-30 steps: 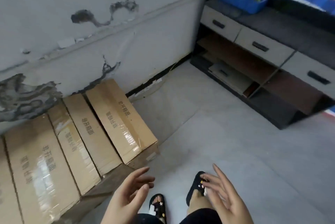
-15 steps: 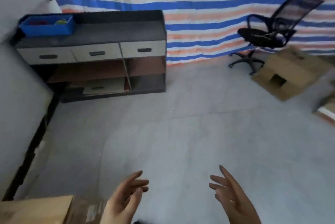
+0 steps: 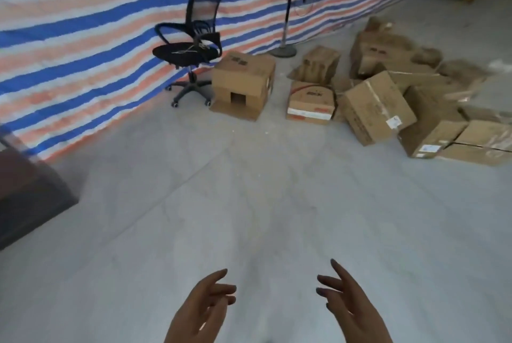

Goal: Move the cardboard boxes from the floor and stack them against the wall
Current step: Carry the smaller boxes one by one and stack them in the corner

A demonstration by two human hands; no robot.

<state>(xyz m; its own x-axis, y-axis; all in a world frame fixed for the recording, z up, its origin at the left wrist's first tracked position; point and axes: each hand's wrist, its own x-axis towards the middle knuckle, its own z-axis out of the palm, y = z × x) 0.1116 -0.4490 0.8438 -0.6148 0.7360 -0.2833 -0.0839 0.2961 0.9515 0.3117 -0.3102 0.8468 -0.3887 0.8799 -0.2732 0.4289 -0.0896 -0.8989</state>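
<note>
Facing: I am looking across bare grey floor (image 3: 249,204) toward a scatter of cardboard boxes (image 3: 374,104) lying at the far right, well apart from both hands.
Step in hand: I am judging this as the walk out to fetch a box; nothing is being carried.
Left hand: the left hand (image 3: 202,309) is hanging low in front of me, fingers loosely spread and holding nothing.
Right hand: the right hand (image 3: 352,306) is mirroring it, fingers straight and apart, also holding nothing.
Next move: I am expecting to have to close the gap, pick one box that is lying free of the heap, and take it with a hand on each side before turning round toward the wall, which is not showing here.
Nearest candidates: a box with a square cut-out (image 3: 242,84) is sitting alone beside the chair; a box with a white and red label (image 3: 310,102) is sitting just right of it.
Box count: I am counting about ten, but the right-hand heap is overlapping and partly crushed, so I cannot give an exact figure.
Other things: one black office chair (image 3: 191,48), one standing fan (image 3: 291,4), one striped tarpaulin (image 3: 83,37) hanging behind them, one dark cabinet corner (image 3: 25,198) at the left edge.
</note>
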